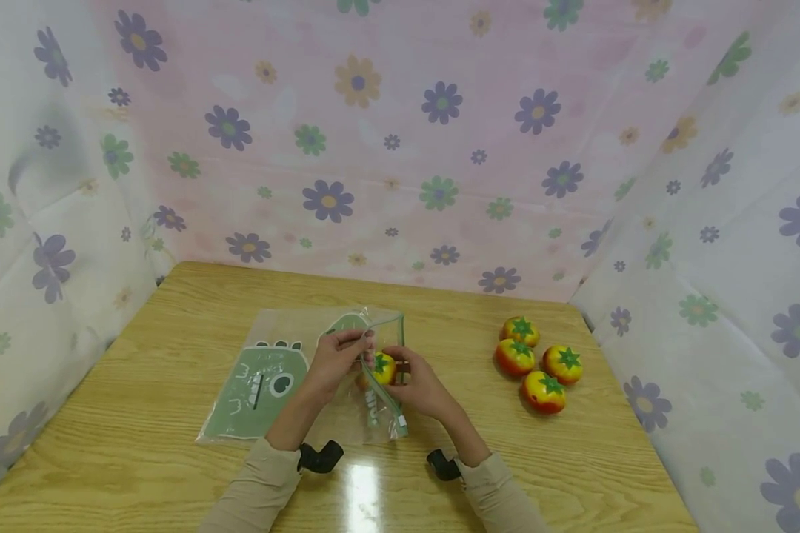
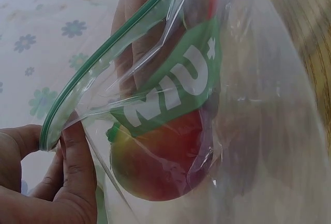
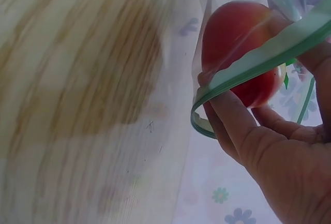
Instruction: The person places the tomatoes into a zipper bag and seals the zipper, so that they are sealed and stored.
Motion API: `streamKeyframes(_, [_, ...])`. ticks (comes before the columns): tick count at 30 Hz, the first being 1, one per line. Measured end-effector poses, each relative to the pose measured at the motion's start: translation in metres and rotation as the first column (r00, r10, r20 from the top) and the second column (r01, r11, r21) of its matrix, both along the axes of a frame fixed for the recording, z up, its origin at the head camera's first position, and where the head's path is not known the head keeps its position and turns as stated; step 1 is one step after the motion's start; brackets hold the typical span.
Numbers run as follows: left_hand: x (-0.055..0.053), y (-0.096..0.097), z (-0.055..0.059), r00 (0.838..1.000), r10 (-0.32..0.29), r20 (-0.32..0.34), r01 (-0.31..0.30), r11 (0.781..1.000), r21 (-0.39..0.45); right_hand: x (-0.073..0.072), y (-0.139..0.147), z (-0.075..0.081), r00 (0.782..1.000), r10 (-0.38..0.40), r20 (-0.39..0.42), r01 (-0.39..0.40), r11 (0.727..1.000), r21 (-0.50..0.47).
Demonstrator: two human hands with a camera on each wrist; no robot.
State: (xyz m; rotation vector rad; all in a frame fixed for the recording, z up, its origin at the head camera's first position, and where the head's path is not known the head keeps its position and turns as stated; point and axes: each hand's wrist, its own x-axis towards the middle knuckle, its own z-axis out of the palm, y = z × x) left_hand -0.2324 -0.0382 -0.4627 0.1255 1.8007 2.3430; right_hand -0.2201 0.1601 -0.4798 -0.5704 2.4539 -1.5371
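Observation:
A clear zip bag [image 1: 336,437] with a green cartoon face printed on it lies on the table. At its raised mouth, my left hand [image 1: 333,363] pinches the green zip edge [image 2: 98,61] between thumb and fingers. My right hand [image 1: 427,389] reaches into the mouth from the right and holds a red-and-yellow toy tomato [image 1: 386,369] with a green leafy top. Through the plastic in the left wrist view, the tomato [image 2: 160,169] shows behind green lettering. The zip band crosses in front of my right fingers [image 3: 235,123] in the right wrist view.
Several more toy tomatoes [image 1: 543,392] stand grouped on the wooden table [image 1: 453,318], to the right of my right hand. Flower-printed cloth [image 1: 400,163] rises at the back and both sides. A white zip slider [image 1: 401,422] sits near the bag's front corner.

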Motion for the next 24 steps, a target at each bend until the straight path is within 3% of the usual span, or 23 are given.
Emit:
streamKeyframes(11, [-0.0006, 0.0011, 0.0013, 1.000, -0.015, -0.002, 0.015, 1.000, 0.022, 0.0013, 0.0020, 0.0054, 0.988, 0.145, 0.055, -0.145, 0.989, -0.017])
streamKeyframes(15, [0.0008, 0.0005, 0.0023, 1.000, -0.018, -0.010, 0.019, 1.000, 0.021, 0.0012, 0.0014, 0.0074, 0.983, 0.182, 0.019, -0.182, 0.983, -0.014])
streamKeyframes(24, [0.0026, -0.0016, 0.0039, 0.999, -0.035, -0.030, 0.035, 0.999, 0.009, 0.0022, 0.0004, 0.0081, 0.984, 0.172, 0.052, -0.171, 0.985, -0.006])
